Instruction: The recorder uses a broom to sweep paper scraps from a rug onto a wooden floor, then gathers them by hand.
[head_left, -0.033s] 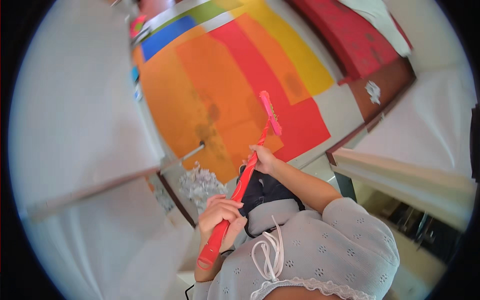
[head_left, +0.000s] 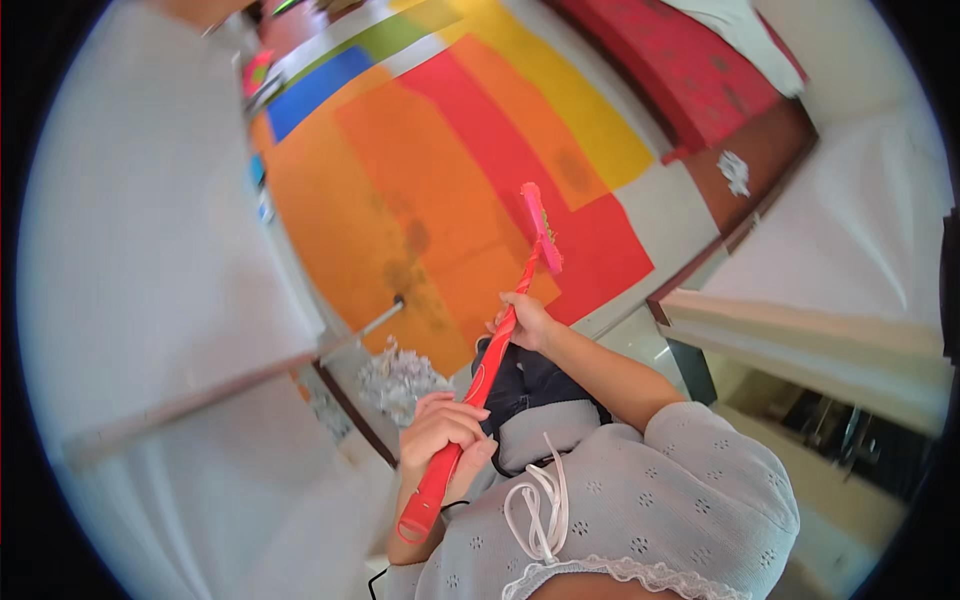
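Note:
Both my hands hold a broom [head_left: 494, 355] slantwise in front of my body. Its red handle has a wrapped, striped upper part and ends in a loop near my waist. My left hand [head_left: 443, 435] is closed round the lower part of the handle, close to that loop. Farther up, my right hand [head_left: 525, 322] grips the handle below the pink broom head [head_left: 542, 228]. Greenish bristles show along one side of the head. It stands out over the red and orange floor mats, and I cannot tell whether it touches them.
Orange, red, yellow and blue mats [head_left: 450, 170] cover the floor ahead. A red-covered bed [head_left: 700, 75] is at the far right, with crumpled white paper [head_left: 733, 173] beside it. Pale walls [head_left: 160, 230] flank me. A heap of grey-white scraps [head_left: 400, 380] lies by the left doorway.
The surroundings have shifted slightly left in view, as my head turned a little. Both hands keep the same hold on the broom.

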